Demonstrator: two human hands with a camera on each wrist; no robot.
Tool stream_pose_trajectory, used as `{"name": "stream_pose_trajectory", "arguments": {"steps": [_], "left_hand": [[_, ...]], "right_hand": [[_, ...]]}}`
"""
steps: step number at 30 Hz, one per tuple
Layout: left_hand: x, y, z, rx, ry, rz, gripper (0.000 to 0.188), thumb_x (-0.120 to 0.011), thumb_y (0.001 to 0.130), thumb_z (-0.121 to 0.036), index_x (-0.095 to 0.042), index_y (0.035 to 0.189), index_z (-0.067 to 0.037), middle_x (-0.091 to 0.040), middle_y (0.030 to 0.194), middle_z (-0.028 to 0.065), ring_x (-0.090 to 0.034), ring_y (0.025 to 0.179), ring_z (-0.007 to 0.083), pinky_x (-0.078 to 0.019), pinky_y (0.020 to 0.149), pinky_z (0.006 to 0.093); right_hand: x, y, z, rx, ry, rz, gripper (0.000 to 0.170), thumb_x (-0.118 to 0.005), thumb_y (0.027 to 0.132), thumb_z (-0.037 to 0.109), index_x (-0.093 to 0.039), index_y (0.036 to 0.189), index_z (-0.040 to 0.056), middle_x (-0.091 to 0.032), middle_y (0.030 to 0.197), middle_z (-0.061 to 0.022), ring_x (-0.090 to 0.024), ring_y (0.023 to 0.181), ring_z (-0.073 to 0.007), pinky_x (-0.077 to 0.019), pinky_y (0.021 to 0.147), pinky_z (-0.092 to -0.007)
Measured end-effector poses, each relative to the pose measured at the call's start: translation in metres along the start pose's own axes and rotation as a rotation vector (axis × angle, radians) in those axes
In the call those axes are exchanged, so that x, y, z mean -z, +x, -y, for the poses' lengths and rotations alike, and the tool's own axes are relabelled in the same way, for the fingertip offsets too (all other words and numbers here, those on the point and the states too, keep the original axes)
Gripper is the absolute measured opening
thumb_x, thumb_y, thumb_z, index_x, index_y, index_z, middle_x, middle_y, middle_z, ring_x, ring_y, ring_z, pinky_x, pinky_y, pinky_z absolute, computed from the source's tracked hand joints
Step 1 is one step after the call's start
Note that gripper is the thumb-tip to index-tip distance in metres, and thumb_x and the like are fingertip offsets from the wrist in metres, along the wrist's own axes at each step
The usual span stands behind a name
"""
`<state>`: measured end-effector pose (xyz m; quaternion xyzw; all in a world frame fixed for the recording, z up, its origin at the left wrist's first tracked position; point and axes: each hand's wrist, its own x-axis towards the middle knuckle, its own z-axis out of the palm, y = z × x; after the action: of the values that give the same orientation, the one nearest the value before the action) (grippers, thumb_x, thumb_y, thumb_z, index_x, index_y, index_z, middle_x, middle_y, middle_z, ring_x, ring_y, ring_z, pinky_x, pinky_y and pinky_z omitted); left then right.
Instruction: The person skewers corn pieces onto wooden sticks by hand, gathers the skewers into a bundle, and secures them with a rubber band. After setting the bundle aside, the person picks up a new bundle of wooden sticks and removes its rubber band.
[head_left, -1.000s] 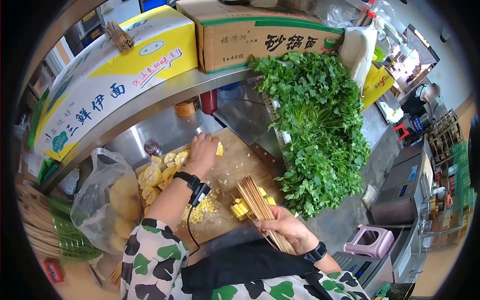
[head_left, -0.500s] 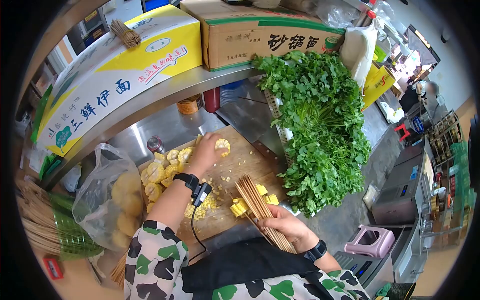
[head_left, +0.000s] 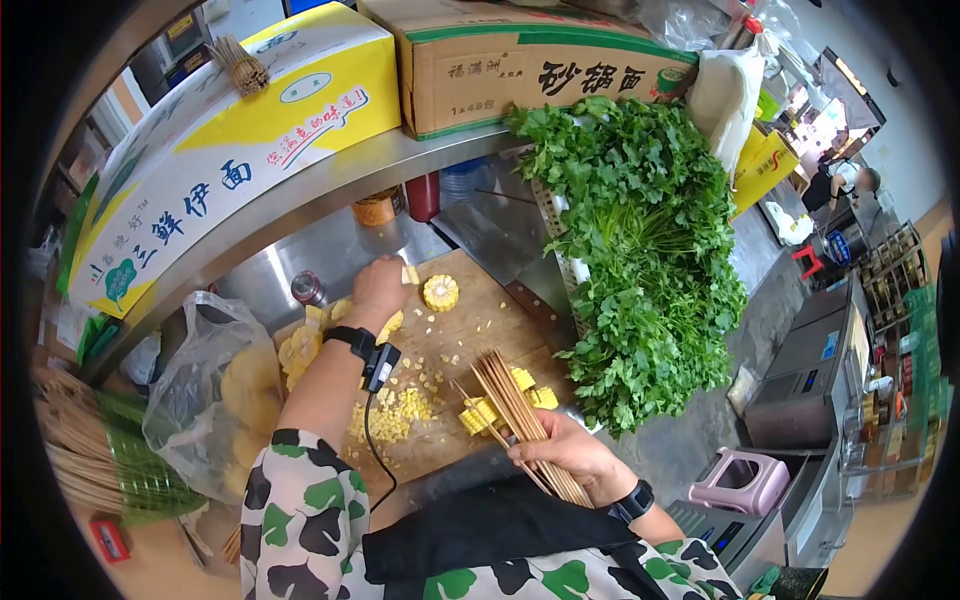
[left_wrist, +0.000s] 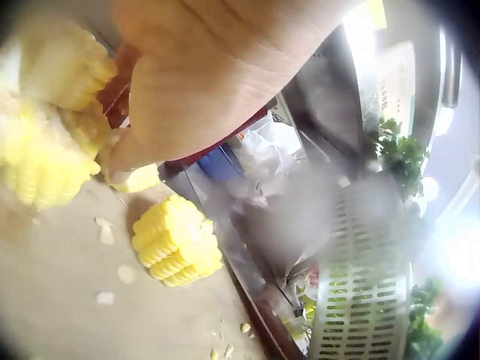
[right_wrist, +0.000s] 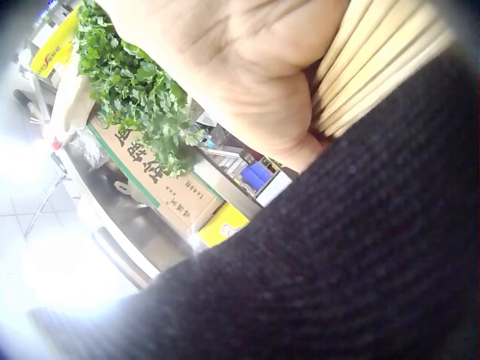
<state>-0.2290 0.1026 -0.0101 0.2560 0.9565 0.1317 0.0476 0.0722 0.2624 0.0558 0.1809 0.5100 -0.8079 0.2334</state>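
Observation:
My left hand [head_left: 381, 287] reaches to the far side of the wooden cutting board [head_left: 478, 300], fingers curled down and mostly hidden. At its thumb is a small piece of corn cob [left_wrist: 139, 178]. A round corn piece [head_left: 440, 292] lies just right of that hand, cut face up. More corn pieces [head_left: 299, 350] are heaped at the board's left. My right hand [head_left: 572, 455] grips a bundle of wooden skewers [head_left: 512, 400], tips pointing away from me. Beside the bundle, near the board's right edge, lie corn pieces [head_left: 480, 415], partly hidden by it.
Loose kernels [head_left: 400, 412] are scattered on the board. A clear plastic bag [head_left: 215, 390] of yellow pieces stands left. Leafy greens [head_left: 640, 260] fill a white basket [head_left: 560, 245] on the right. Boxes [head_left: 550, 75] line the shelf behind; a small jar [head_left: 307, 288] stands below it.
My left hand set the round corn piece down on the board, then moved left to another piece. My right hand stays with the skewers, one now splayed slightly from the bundle.

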Motion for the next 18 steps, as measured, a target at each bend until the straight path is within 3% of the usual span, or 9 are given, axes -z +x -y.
{"name": "stream_pose_trajectory", "arguments": {"steps": [3, 6, 9, 12, 13, 18], "left_hand": [[0.018, -0.018, 0.013, -0.049, -0.463, -0.019, 0.028, -0.062, 0.08, -0.013, -0.061, 0.108, -0.007, -0.06, 0.103, 0.0125, -0.061, 0.088, 0.0254, -0.049, 0.078, 0.0332], [0.023, -0.066, 0.022, 0.175, -1.57, 0.213, 0.031, -0.054, 0.09, -0.02, -0.055, 0.117, -0.005, -0.06, 0.107, 0.0116, -0.058, 0.086, 0.0179, -0.0479, 0.075, 0.0256], [0.045, -0.13, 0.016, 0.261, -1.968, 0.48, 0.038, -0.043, 0.096, -0.024, -0.045, 0.127, -0.001, -0.058, 0.113, 0.0141, -0.056, 0.088, 0.0139, -0.0472, 0.075, 0.022], [0.04, -0.172, 0.012, 0.262, -2.131, 0.541, 0.044, -0.036, 0.098, -0.03, -0.04, 0.13, 0.0, -0.055, 0.117, 0.0177, -0.058, 0.088, 0.016, -0.0502, 0.079, 0.0237], [0.042, -0.18, 0.008, 0.335, -2.19, 0.545, 0.044, -0.039, 0.098, -0.029, -0.04, 0.129, 0.001, -0.053, 0.121, 0.0191, -0.058, 0.087, 0.0157, -0.0507, 0.08, 0.025], [0.041, -0.205, 0.003, 0.293, -2.05, 0.486, 0.038, -0.041, 0.097, -0.025, -0.044, 0.125, 0.0, -0.057, 0.115, 0.0179, -0.057, 0.085, 0.0137, -0.0484, 0.074, 0.0231]], "right_hand": [[-0.005, -0.001, 0.004, 0.014, -0.011, 0.011, 0.024, -0.067, 0.078, 0.004, -0.057, 0.1, 0.003, -0.058, 0.079, 0.0011, -0.054, 0.067, -0.0056, -0.0436, 0.058, -0.0185], [-0.01, -0.002, 0.003, 0.017, -0.033, 0.015, 0.023, -0.067, 0.078, 0.004, -0.056, 0.098, 0.003, -0.058, 0.078, 0.0007, -0.054, 0.066, -0.006, -0.0431, 0.056, -0.0188], [-0.016, 0.0, -0.002, 0.025, -0.079, 0.015, 0.022, -0.067, 0.078, 0.004, -0.056, 0.097, 0.0027, -0.057, 0.077, 0.0001, -0.053, 0.064, -0.0065, -0.0425, 0.055, -0.0192], [-0.029, -0.003, -0.001, 0.012, -0.131, -0.012, 0.021, -0.067, 0.077, 0.004, -0.056, 0.094, 0.0029, -0.057, 0.076, -0.0001, -0.052, 0.062, -0.0064, -0.0423, 0.055, -0.0196], [-0.033, -0.004, -0.001, 0.01, -0.145, -0.012, 0.021, -0.067, 0.077, 0.004, -0.055, 0.094, 0.0028, -0.057, 0.076, -0.0002, -0.052, 0.062, -0.0062, -0.0422, 0.055, -0.0195], [-0.048, -0.011, -0.001, 0.0, -0.215, 0.008, 0.026, -0.067, 0.076, 0.002, -0.055, 0.099, 0.0012, -0.057, 0.076, -0.0008, -0.051, 0.059, -0.0055, -0.0414, 0.053, -0.0176]]}}
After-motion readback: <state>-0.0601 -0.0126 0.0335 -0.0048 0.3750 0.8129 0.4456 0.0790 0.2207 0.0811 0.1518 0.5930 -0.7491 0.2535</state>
